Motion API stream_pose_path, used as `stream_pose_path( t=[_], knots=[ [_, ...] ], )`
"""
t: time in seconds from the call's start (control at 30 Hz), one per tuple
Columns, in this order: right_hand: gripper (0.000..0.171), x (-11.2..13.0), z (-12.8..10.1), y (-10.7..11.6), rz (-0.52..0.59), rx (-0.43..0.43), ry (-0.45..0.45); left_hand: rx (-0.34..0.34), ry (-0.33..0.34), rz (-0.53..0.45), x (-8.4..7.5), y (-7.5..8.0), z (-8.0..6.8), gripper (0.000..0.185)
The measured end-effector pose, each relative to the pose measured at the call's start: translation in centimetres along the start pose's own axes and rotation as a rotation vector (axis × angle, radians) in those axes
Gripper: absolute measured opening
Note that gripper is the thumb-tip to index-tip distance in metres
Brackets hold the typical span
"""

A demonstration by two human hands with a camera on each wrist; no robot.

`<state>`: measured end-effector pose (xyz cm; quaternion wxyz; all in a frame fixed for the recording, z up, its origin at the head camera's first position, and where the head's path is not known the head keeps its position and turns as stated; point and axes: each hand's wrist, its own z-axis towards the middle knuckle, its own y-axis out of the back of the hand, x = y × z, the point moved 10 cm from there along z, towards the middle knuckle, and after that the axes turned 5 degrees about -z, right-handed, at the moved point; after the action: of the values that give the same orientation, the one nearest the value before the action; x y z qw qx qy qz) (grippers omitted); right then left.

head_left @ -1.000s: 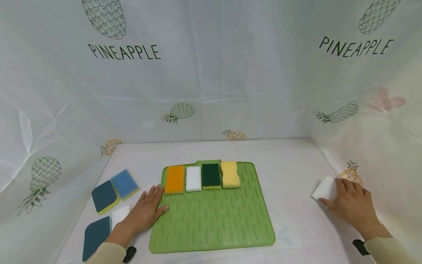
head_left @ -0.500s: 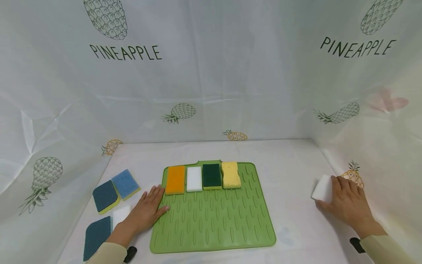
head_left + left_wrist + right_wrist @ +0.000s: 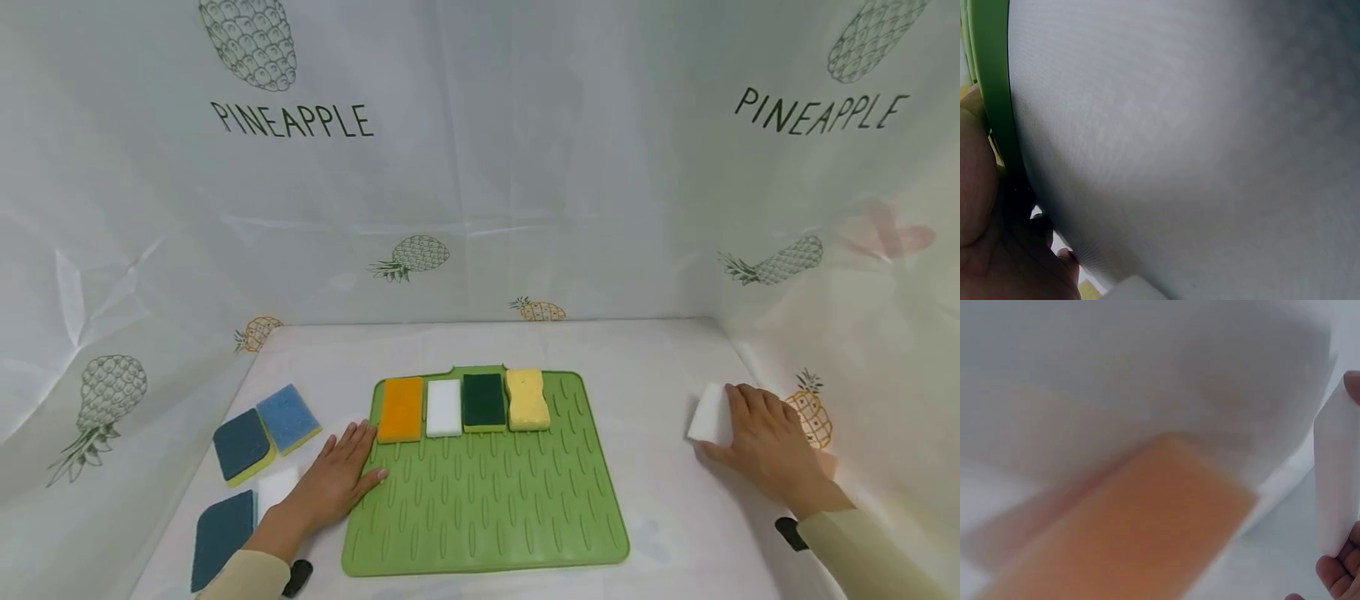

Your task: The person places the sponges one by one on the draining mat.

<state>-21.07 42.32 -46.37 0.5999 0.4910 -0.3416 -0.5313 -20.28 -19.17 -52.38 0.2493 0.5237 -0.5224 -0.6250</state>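
The right hand point(image 3: 765, 446) holds a white sponge point(image 3: 707, 413) well to the right of the green mat point(image 3: 487, 500), its grip closed around the block, just above the tabletop point(image 3: 660, 367). The left hand point(image 3: 337, 479) lies flat and released on the mat's left edge. A good carry would keep the sponge level and the mat pinned, and aim beside the yellow sponge point(image 3: 527, 400) in the mat's far row.

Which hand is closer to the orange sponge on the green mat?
Left. The left hand rests just beside the orange sponge; the right hand is far across, gripping a white sponge.
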Motion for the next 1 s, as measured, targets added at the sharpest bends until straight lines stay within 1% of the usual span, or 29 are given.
stream_pose_path(
  t=[0.1, 0.3, 0.4, 0.5, 0.8, 1.0],
  knots=[
    [0.11, 1.7, 1.4, 0.2, 0.023, -0.018, 0.056, 0.0, -0.002, 0.011, 0.0, 0.0, -0.1, 0.079],
    [0.107, 5.6, 4.1, 0.6, 0.079, -0.084, 0.185, 0.003, -0.001, 0.009, 0.1, -0.1, -0.1, 0.08],
    [0.106, 7.4, 5.2, 0.7, 0.095, -0.086, 0.231, 0.003, -0.001, 0.009, 0.1, -0.1, -0.1, 0.079],
    [0.105, 9.0, 6.3, 0.4, 0.118, -0.054, 0.26, 0.0, -0.006, 0.016, 0.1, -0.1, -0.1, 0.079],
    [0.1, 13.8, 9.0, -0.7, 0.184, 0.136, 0.294, -0.006, -0.013, 0.01, 0.0, 0.0, -0.2, 0.078],
    [0.102, 16.4, 10.3, -1.2, 0.211, 0.191, 0.335, 0.002, -0.008, 0.009, 0.0, 0.0, -0.1, 0.078]
  ],
)
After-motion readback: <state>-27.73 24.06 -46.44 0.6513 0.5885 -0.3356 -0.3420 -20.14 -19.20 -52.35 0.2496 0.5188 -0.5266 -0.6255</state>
